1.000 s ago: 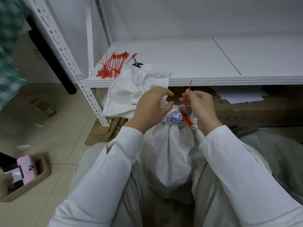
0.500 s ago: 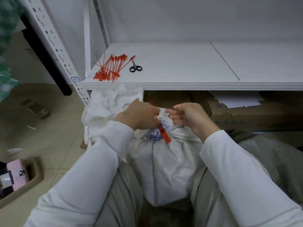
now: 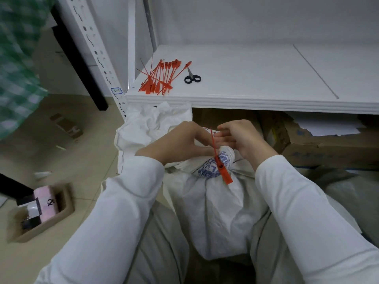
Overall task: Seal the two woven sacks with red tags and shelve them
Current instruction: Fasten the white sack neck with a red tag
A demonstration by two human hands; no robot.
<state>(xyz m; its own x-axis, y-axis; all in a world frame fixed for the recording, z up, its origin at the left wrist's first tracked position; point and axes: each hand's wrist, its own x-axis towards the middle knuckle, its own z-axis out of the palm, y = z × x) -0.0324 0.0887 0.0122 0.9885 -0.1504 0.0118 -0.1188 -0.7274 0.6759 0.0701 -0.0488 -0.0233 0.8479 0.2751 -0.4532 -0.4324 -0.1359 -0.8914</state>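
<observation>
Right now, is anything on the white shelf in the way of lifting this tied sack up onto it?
Only at its left front corner: spare red tags and black scissors lie there, just above the sack. Nothing visible lies on the shelf farther right.

White woven sack (image 3: 215, 212) — blue print at its neck; red tag (image 3: 222, 171); black scissors (image 3: 192, 78); white shelf (image 3: 256, 78).

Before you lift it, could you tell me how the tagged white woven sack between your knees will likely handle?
The white woven sack will probably sag: its cloth looks wrinkled and slack. Its bulging body suggests some weight. The thin red plastic tag round its neck likely makes a poor handle.
</observation>
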